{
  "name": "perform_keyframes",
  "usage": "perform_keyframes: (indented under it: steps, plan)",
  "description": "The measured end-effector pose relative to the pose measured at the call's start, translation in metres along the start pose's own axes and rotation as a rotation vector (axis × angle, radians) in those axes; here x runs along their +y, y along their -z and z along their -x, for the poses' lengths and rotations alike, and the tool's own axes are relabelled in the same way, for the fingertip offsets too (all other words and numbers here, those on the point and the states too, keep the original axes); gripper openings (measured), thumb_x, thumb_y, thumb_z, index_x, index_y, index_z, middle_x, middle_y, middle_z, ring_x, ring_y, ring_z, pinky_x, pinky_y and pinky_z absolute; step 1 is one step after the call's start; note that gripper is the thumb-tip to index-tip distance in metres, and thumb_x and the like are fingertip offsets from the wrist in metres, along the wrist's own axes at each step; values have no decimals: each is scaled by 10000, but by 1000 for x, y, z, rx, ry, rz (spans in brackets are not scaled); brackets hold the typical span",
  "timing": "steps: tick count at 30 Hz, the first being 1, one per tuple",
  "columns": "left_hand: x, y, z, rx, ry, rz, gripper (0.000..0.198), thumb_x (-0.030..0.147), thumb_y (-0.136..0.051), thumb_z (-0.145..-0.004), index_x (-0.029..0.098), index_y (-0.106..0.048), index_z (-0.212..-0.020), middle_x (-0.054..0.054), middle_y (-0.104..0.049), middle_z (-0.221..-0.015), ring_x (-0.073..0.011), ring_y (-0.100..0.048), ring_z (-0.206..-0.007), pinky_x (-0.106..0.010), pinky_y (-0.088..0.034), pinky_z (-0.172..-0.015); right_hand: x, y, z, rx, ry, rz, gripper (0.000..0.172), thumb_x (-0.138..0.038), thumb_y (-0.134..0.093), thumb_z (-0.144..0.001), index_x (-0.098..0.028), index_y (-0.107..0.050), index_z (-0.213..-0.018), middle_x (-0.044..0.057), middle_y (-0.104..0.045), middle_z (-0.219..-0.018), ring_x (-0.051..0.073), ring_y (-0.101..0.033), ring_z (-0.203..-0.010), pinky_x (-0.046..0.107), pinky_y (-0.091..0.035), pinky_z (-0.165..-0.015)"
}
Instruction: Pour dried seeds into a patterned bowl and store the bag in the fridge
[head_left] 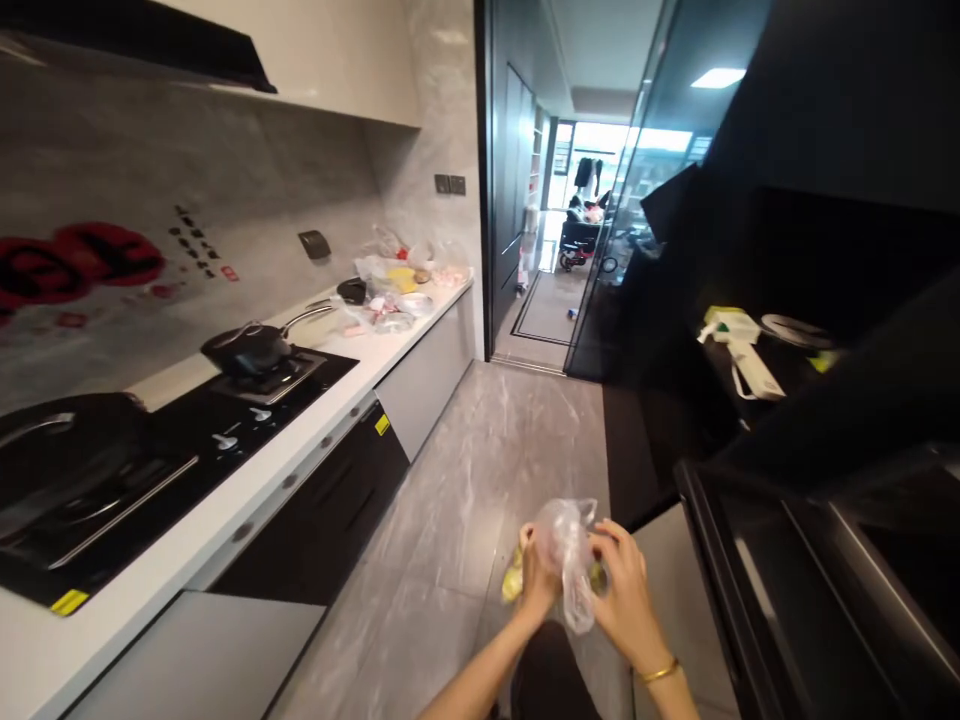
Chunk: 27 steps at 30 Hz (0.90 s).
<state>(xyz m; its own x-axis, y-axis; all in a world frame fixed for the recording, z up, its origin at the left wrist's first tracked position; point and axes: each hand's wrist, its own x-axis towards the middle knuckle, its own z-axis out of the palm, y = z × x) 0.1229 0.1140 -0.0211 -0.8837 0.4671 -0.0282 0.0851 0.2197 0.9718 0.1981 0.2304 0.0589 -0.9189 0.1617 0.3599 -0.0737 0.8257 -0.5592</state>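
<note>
Both my hands are raised in front of me over the grey floor, closed on a clear plastic bag (568, 545). My left hand (537, 580) grips its left side and my right hand (624, 590) grips its right side; a gold bangle sits on the right wrist. Yellow-green items (514, 582) show through the bag beneath my fingers, and I cannot tell what they are. The bag's loose top sticks up between the hands.
A white counter (315, 425) runs along the left with a black hob, a wok (67, 470) and a frying pan (251, 350). Bags and food (397, 285) lie at its far end. A dark counter (757, 370) stands right. A doorway (559, 250) opens ahead.
</note>
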Motion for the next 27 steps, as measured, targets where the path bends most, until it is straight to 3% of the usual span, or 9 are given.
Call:
perform_keyframes:
  steps: [3,6,9,12,15,19,23,25,27]
  plan:
    - [-1,21,-106,54,-94,-281,216,374,-459,-794,282,-648,-742,-125,-623,-836,-323,-518,-943,-569,-208,-1012,54,-29,-93,-91,38,-53,776,-305,-683,-678,-213,-313,-1354,175,-293,-1422,358,-296,-1329,546,-366,-1000]
    - [-5,47,-215,68,-119,-388,230,281,-420,-785,246,-630,-697,-103,-625,-784,-278,-519,-883,-525,-239,-962,106,-63,-200,-241,185,-192,459,-273,-590,-781,-235,-481,-1226,131,-450,-1301,310,-392,-1270,495,-364,-1007]
    - [-9,80,-319,219,33,-368,231,214,-396,-744,211,-624,-706,-98,-636,-836,-256,-517,-871,-477,-281,-913,150,-101,-312,-242,163,-396,132,-226,-485,-846,-221,-605,-901,65,-572,-935,208,-577,-933,339,-477,-809]
    - [-7,116,-415,261,142,-323,294,147,-354,-719,180,-630,-815,-87,-631,-930,-244,-509,-956,-440,-287,-933,184,-148,-421,-130,88,-514,113,-245,-504,-831,-197,-592,-779,30,-540,-801,165,-555,-753,276,-464,-677]
    - [-8,151,-507,137,132,-282,388,142,-383,-713,178,-592,-1038,-69,-578,-1109,-233,-440,-1107,-409,-247,-1016,210,-205,-530,12,22,-556,117,-293,-542,-797,-188,-575,-756,18,-536,-786,161,-536,-734,272,-450,-660]
    - [-26,191,-637,125,130,-187,446,248,-476,-756,159,-511,-1191,-90,-501,-1226,-238,-374,-1184,-387,-226,-1069,245,-274,-679,40,42,-577,144,-331,-524,-793,-192,-561,-785,12,-542,-774,166,-536,-732,289,-459,-678]
    - [-38,221,-786,244,179,-137,415,261,-391,-817,152,-493,-1205,-109,-472,-1265,-239,-359,-1220,-393,-217,-1084,293,-301,-811,-217,184,-462,262,-331,-436,-855,-218,-577,-1043,64,-609,-998,200,-578,-950,369,-440,-883]
    - [-30,231,-867,264,223,-204,389,242,-379,-809,163,-517,-1164,-112,-491,-1236,-247,-377,-1206,-413,-222,-1081,323,-309,-863,-335,266,-331,463,-358,-484,-823,-245,-463,-1271,89,-557,-1223,247,-515,-1151,468,-320,-1029]
    - [-17,235,-949,253,222,-290,383,220,-420,-762,157,-545,-1118,-129,-507,-1212,-270,-385,-1198,-445,-208,-1084,357,-325,-913,-315,301,-213,759,-420,-601,-721,-216,-317,-1395,144,-429,-1384,337,-392,-1278,576,-188,-1071]
